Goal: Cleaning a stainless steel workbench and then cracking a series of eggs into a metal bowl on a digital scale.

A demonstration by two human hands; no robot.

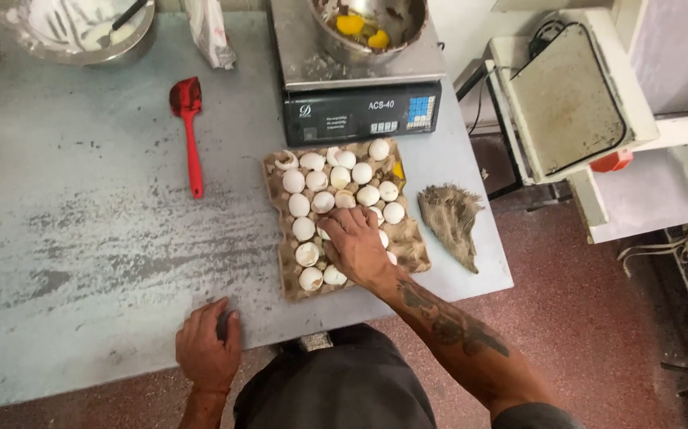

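Two hands are out over the grey table; the right hand lies palm down on the egg tray, fingers spread over the eggs in the middle; the hand covers what is under it, so I cannot tell if it is gripping an egg or only touching them. The left hand rests on the near edge of the table, fingers curled over the rim, holding nothing I can see. The tray sits just in front of the scale; many white eggs fill it, and some at the back and the near left look like broken shells. A metal bowl stands on the scale with yellow yolks inside; its top is cut off by the edge of the view. A red spatula lies to the left of the tray, apart from it; a brown rag lies just to the right. Another bowl with white mix sits at the far left corner, only part of it showing; a clear bag beside it is hard to make out.
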